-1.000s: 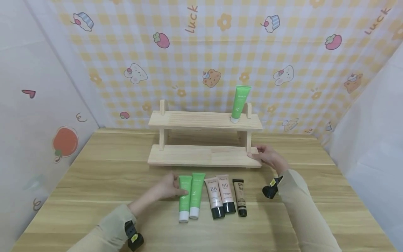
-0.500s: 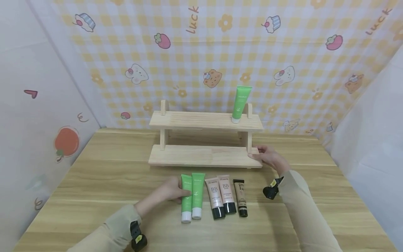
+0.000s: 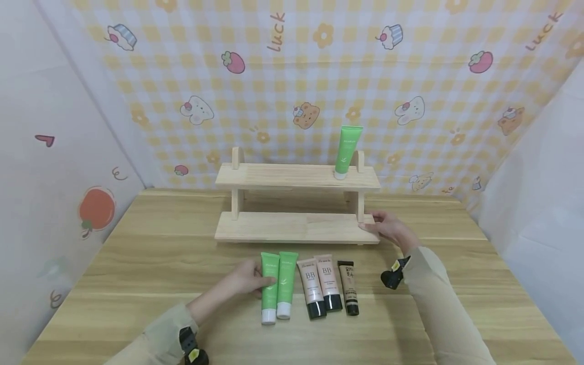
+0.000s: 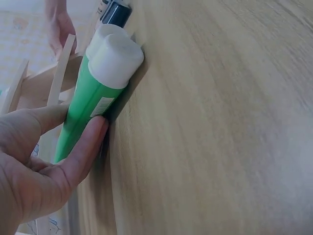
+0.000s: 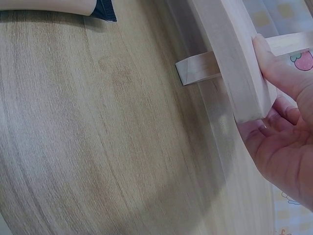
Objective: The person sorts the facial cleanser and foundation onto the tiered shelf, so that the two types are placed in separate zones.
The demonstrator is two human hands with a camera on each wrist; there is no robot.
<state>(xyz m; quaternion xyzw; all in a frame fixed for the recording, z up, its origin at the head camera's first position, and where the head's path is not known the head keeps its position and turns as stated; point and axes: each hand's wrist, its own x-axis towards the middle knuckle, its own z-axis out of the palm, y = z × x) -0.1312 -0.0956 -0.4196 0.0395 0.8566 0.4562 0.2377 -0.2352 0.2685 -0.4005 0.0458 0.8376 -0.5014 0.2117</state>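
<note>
My left hand (image 3: pixel 248 278) pinches the leftmost green tube (image 3: pixel 269 284) between thumb and fingers, its white cap toward me. A second green tube (image 3: pixel 286 284) lies right alongside it on the table. In the left wrist view, the thumb and a finger press on opposite sides of the green tube (image 4: pixel 93 105), and the two white caps overlap. At the right, my right hand (image 3: pixel 388 228) grips the end of the lower board of a two-tier wooden shelf (image 3: pixel 292 226). The right wrist view has the thumb on top of the board (image 5: pixel 239 58) and the fingers curled under it.
A third green tube (image 3: pixel 348 152) stands cap down on the upper tier's right side. Two pink BB cream tubes (image 3: pixel 312 286) with black caps and a tan tube (image 3: pixel 349 288) lie on the wooden table (image 3: pixel 150 263). A checked cloth (image 3: pixel 274 76) hangs behind.
The left hand has shifted slightly right, closing up the left green tube against the second one. The right hand stays on the shelf board.
</note>
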